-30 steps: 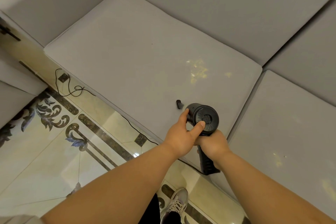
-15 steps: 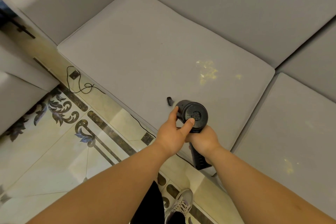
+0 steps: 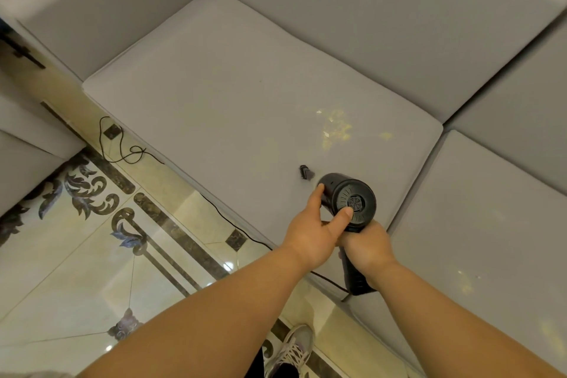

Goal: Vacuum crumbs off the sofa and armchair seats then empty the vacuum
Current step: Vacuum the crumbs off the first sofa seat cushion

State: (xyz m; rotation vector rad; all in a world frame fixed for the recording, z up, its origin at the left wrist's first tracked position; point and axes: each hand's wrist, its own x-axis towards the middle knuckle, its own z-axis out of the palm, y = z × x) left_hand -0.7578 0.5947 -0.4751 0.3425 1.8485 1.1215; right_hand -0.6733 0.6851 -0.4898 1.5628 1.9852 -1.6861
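Now both hands (image 3: 310,238) (image 3: 366,250) around vacuum (image 3: 349,202), crumbs (image 3: 336,127) just beyond.

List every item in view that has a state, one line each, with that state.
handheld vacuum: held above the seat, nozzle down
left hand: grips the vacuum body, thumb on its rear cap
right hand: grips the handle
crumbs: scattered on the seat cushion
black cord: looped on the floor

My right hand (image 3: 366,250) grips the handle of the black vacuum (image 3: 349,201); my left hand (image 3: 313,232) holds its barrel, thumb on the rear vent. Its nozzle rests on the grey sofa seat (image 3: 214,95), near yellow crumbs (image 3: 336,127). A black cable (image 3: 122,147) lies on the tiled floor (image 3: 76,270).
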